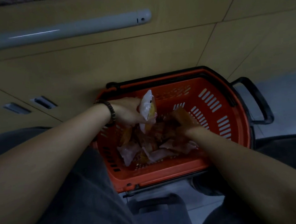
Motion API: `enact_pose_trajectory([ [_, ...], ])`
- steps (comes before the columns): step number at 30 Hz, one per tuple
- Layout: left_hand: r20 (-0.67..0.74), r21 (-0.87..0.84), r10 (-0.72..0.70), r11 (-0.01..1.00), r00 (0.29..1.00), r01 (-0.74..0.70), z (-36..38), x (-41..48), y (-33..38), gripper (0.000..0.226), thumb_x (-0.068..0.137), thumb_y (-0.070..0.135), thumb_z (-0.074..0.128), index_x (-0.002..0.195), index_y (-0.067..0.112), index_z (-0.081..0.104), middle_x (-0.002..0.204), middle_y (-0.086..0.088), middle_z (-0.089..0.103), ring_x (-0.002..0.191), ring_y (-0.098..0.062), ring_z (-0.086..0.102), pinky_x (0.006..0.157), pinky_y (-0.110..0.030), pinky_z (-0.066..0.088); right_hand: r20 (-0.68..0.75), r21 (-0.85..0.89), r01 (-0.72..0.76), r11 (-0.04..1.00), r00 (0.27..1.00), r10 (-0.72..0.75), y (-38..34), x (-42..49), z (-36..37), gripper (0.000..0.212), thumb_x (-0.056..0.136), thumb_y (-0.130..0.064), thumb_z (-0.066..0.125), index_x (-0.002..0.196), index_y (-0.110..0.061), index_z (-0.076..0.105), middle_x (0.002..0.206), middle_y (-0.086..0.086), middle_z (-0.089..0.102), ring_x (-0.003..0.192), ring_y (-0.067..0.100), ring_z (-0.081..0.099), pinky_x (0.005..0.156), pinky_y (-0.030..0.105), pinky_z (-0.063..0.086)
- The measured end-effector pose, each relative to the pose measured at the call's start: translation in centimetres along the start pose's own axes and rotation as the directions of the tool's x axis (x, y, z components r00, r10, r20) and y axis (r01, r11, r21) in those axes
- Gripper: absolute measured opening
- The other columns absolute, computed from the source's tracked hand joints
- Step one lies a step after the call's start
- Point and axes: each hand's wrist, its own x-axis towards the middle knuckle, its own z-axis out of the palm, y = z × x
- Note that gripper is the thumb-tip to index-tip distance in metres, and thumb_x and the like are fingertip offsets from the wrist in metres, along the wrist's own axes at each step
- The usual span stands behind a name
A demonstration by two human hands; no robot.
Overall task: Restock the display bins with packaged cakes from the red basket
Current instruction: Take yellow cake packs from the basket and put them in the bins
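Note:
A red basket [218, 96] with black handles sits on the floor between my knees. Several packaged cakes [139, 152] in white and orange wrappers lie loose in its bottom. My left hand [126, 113], a dark bead bracelet on its wrist, is above the basket's left side and grips a white and yellow packaged cake [148, 108] upright. My right hand [183, 121] reaches down into the pile, fingers closed around an orange wrapped cake [183, 115]. The display bins are out of view.
A tan cabinet front [105, 62] with recessed handles [43, 102] stands just behind the basket. A grey rail [64, 30] runs across the upper left. My dark trouser legs [76, 195] flank the basket on a grey floor [282, 93].

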Motion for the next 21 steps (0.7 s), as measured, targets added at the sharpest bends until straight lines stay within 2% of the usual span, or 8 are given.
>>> enact_pose_trajectory([
  [2, 0.008, -0.017, 0.009, 1.0, 1.0, -0.009, -0.1, -0.2, 0.4, 0.036, 0.094, 0.05, 0.07, 0.108, 0.017, 0.077, 0.102, 0.002, 0.08, 0.095, -0.015, 0.075, 0.081, -0.032, 0.065, 0.171, -0.072, -0.11, 0.991, 0.978, 0.121, 0.5, -0.7, 1.3, 0.073, 0.098, -0.043, 0.07, 0.16, -0.025, 0.037, 0.169, 0.007, 0.028, 0.154, 0.025, 0.03, 0.124, 0.033, 0.024],
  [4, -0.008, -0.053, 0.001, 0.999, 1.0, -0.001, -0.1, 0.0, 0.4, 0.037, 0.097, 0.046, 0.069, 0.116, 0.014, 0.071, 0.103, -0.003, 0.08, 0.092, -0.016, 0.078, 0.082, -0.037, 0.066, 0.178, -0.135, -0.127, 0.983, 0.972, 0.15, 0.4, -0.7, 1.5, 0.103, 0.092, -0.055, 0.072, 0.167, -0.02, 0.01, 0.175, 0.011, 0.003, 0.161, 0.03, 0.008, 0.128, 0.034, 0.005],
  [7, 0.025, -0.256, -0.035, 0.966, 0.999, 0.04, 0.1, 0.1, 0.4, 0.074, 0.098, 0.034, 0.07, 0.158, 0.033, 0.026, 0.124, -0.013, 0.073, 0.087, -0.024, 0.08, 0.082, -0.049, 0.066, 0.158, -0.076, -0.182, 0.98, 0.969, 0.192, 1.2, 0.0, 2.7, 0.103, 0.096, -0.061, 0.063, 0.168, -0.018, 0.004, 0.175, 0.014, -0.003, 0.161, 0.033, 0.002, 0.129, 0.039, 0.001],
  [10, 0.023, -0.421, -0.004, 0.907, 1.0, 0.013, 0.0, -0.5, 0.7, 0.098, 0.1, 0.021, 0.069, 0.158, 0.055, -0.001, 0.162, -0.022, 0.036, 0.087, -0.036, 0.08, 0.079, -0.057, 0.064, 0.021, -0.032, -0.183, 0.983, 0.983, 0.184, 0.6, -0.7, 2.9, 0.104, 0.098, -0.063, 0.057, 0.167, -0.015, -0.003, 0.175, 0.016, -0.007, 0.162, 0.031, 0.0, 0.13, 0.037, 0.0],
  [13, 0.023, -0.455, 0.023, 0.89, 0.999, -0.01, -0.2, -0.6, 0.5, 0.1, 0.101, 0.017, 0.068, 0.156, 0.06, -0.003, 0.171, -0.016, 0.019, 0.089, -0.034, 0.08, 0.081, -0.055, 0.064, 0.135, 0.0, -0.19, 0.982, 0.973, 0.188, 0.1, -1.1, 1.7, 0.084, 0.106, -0.057, 0.046, 0.167, -0.014, 0.006, 0.174, 0.015, 0.002, 0.161, 0.032, 0.004, 0.128, 0.036, 0.003],
  [15, 0.022, -0.453, 0.002, 0.891, 1.0, 0.008, -0.2, -0.3, 0.2, 0.099, 0.103, 0.017, 0.065, 0.158, 0.054, -0.008, 0.159, -0.023, 0.042, 0.09, -0.031, 0.08, 0.083, -0.052, 0.064, 0.266, 0.025, -0.235, 0.972, 0.939, 0.22, 0.0, -1.3, 1.1, 0.062, 0.111, -0.044, 0.043, 0.163, -0.013, 0.03, 0.171, 0.012, 0.021, 0.158, 0.029, 0.021, 0.125, 0.032, 0.016],
  [19, -0.052, -0.455, -0.077, 0.889, 0.996, 0.045, -0.9, 0.4, -0.1, 0.088, 0.098, 0.035, 0.07, 0.159, 0.033, 0.007, 0.134, -0.008, 0.064, 0.107, -0.024, 0.075, 0.1, -0.05, 0.058, 0.124, 0.24, -0.116, 0.964, 0.988, 0.088, -0.9, -1.9, -2.6, 0.04, 0.08, -0.046, 0.076, 0.12, -0.039, 0.075, 0.121, 0.001, 0.076, 0.114, 0.029, 0.072, 0.091, 0.039, 0.061],
  [21, -0.081, -0.418, -0.072, 0.908, 0.994, 0.032, -1.5, 0.2, -0.1, 0.097, 0.086, 0.051, 0.074, 0.161, 0.033, 0.016, 0.145, 0.011, 0.045, 0.126, -0.017, 0.055, 0.112, -0.051, 0.048, 0.398, 0.349, -0.258, 0.901, 0.911, 0.107, -2.5, -3.7, -6.0, 0.043, 0.078, -0.026, 0.066, 0.118, -0.013, 0.076, 0.107, 0.023, 0.076, 0.095, 0.047, 0.075, 0.082, 0.055, 0.063],
])
